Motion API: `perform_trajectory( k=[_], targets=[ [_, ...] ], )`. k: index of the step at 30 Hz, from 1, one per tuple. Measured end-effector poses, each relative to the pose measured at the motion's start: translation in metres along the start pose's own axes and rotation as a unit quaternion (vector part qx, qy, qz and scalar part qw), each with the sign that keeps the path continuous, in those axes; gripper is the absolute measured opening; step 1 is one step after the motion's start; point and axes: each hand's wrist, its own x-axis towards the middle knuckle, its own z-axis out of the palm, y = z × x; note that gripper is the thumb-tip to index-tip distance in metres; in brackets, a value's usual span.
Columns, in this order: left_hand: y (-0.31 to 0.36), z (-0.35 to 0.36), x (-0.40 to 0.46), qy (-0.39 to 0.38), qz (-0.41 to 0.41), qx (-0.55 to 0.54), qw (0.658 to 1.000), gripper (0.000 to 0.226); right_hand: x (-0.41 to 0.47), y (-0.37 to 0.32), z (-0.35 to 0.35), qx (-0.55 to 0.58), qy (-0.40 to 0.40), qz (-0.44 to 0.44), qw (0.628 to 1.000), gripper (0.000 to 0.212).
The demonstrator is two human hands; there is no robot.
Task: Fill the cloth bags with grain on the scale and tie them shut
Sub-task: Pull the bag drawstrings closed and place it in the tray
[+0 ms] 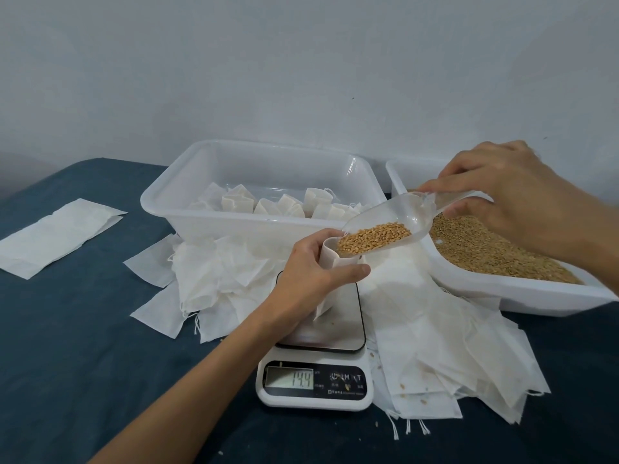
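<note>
Over the bag (330,259), scoop (385,229) mouth-down-left.

Free room and obstacles on the blue-covered table (83,346). Open cloth runs along the left edge and the near left corner, broken only by a flat white sheet (57,236) near the left edge. The scale (316,373) stands at mid-table, hemmed by loose empty bags (462,356) heaped on both sides. Two white tubs block the far edge: the bag tub (214,219) and, just beside it toward the right edge, the grain tub (522,289).
</note>
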Motion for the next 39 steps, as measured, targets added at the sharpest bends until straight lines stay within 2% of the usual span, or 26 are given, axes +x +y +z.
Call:
perform_trajectory(
  k=[8,39],
  targets=[
    [0.0003,-0.0008,0.0003,-0.001,0.0,-0.009,1.0,0.037,0.0012,-0.001,0.0002,-0.003,0.006,-0.006,1.0,0.045],
    [-0.0013,-0.0008,0.0017,0.001,-0.012,-0.008,1.0,0.047,0.0012,-0.0041,-0.0038,-0.021,0.003,-0.011,1.0,0.043]
  ],
)
